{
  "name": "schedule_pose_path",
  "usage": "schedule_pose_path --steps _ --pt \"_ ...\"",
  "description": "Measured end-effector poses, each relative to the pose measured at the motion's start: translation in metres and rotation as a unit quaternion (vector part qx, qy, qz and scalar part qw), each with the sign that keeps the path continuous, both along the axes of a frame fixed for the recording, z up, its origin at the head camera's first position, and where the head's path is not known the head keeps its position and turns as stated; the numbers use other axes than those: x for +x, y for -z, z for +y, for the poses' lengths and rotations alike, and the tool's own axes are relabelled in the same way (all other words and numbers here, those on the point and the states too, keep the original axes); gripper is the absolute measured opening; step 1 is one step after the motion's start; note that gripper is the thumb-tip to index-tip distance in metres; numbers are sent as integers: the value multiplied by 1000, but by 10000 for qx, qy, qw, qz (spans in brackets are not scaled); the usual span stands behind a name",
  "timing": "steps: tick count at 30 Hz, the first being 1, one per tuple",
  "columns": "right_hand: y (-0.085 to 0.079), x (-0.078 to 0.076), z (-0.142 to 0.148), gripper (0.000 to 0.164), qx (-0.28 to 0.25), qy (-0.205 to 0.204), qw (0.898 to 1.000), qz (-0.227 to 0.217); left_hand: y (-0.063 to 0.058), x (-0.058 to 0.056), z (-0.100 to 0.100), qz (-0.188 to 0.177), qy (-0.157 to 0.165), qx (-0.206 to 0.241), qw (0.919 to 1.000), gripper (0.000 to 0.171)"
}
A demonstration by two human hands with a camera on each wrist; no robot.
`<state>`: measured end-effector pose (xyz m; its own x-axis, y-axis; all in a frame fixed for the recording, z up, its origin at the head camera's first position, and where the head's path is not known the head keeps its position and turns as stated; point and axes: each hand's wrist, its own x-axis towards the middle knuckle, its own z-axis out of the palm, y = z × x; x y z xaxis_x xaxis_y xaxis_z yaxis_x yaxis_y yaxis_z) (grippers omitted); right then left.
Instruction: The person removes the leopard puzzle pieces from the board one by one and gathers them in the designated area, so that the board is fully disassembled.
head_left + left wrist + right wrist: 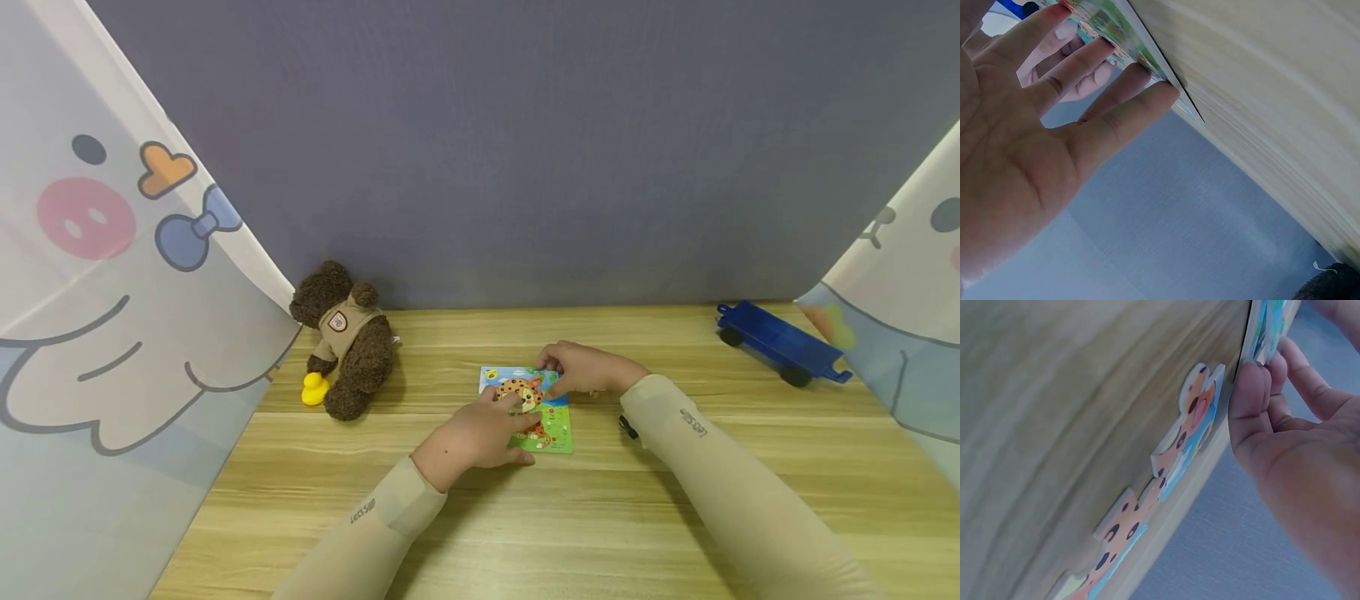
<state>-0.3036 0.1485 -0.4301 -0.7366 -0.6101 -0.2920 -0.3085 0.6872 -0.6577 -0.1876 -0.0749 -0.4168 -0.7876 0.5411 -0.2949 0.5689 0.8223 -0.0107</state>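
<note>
A jigsaw puzzle board [558, 437] with a spotted leopard picture on green and blue lies flat mid-table. My left hand [483, 429] reaches over it from the near left, fingers spread and straight, fingertips touching its surface. At the board's far right corner is my right hand [588, 367], fingers bent and thumb opposed, pinching a small green-and-blue puzzle piece [1275, 328] that is partly hidden. Two loose puzzle pieces, an orange spotted one [1194, 419] and another like it [1119, 534], lie on the table beside the right hand, mostly covered by that arm in the head view.
A brown teddy bear [360, 358] in a tan shirt leans at the back left, a yellow rubber duck [315, 388] next to it. A blue toy trailer [780, 337] stands at the back right. A grey partition [525, 167] rises behind the wooden table [600, 533].
</note>
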Motion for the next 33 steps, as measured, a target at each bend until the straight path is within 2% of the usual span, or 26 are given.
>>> schedule_pose_path --steps 14,22,26,29,33 --pt "3 5 2 40 -492 38 9988 54 -2 2 1 -51 -55 -22 10000 71" --pt "3 6 8 25 -803 16 9968 -52 -1 2 0 -36 -68 35 10000 70" --pt "4 6 12 22 -961 54 9952 -159 -1 1 0 -58 -93 35 9999 70" --pt "5 6 17 23 -1216 154 9924 -75 -2 1 1 -53 -113 32 9999 70" --pt "2 4 30 29 -1604 379 9860 250 -2 2 1 -48 -109 45 9999 70"
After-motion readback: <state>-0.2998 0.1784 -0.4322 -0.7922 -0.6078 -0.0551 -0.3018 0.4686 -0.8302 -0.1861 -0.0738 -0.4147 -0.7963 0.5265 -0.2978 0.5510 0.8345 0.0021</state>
